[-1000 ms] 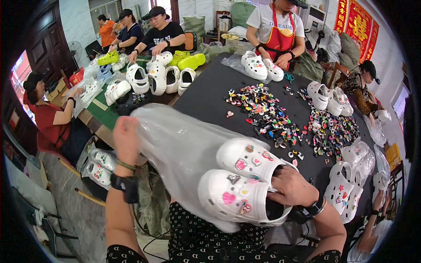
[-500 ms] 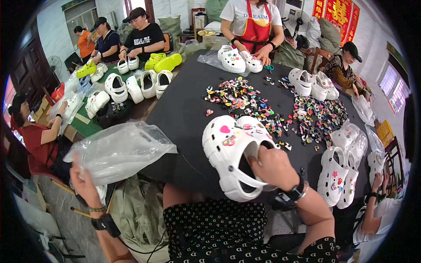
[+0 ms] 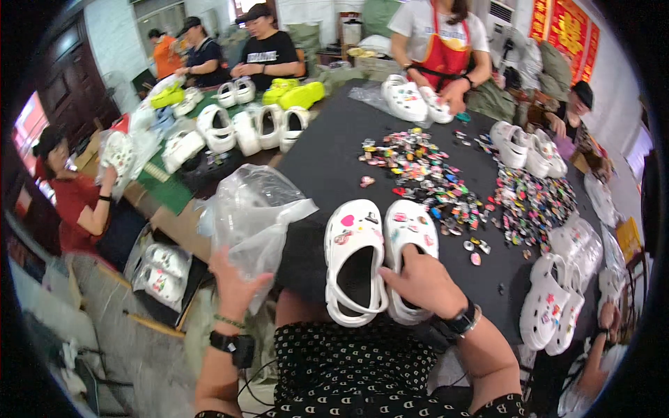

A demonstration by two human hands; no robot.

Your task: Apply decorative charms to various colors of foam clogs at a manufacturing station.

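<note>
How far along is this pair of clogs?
Decorating looks done: both white clogs carry charms. In hand: the right hand grips the pair at the table edge, while the left hand holds a clear plastic bag. Left: the clogs sit outside the bag.

A pair of white foam clogs (image 3: 380, 258) studded with small coloured charms lies side by side, soles down, on the near edge of the black table top (image 3: 327, 160), toes pointing away and heel straps towards the person; the right clog's opening is partly covered by the right hand (image 3: 421, 282), whose fingers reach into both openings. A crumpled clear plastic bag (image 3: 254, 212), empty as far as can be seen, stands puffed up just left of the clogs, overhanging the table edge, its lower part gripped in the left hand (image 3: 233, 285).
</note>
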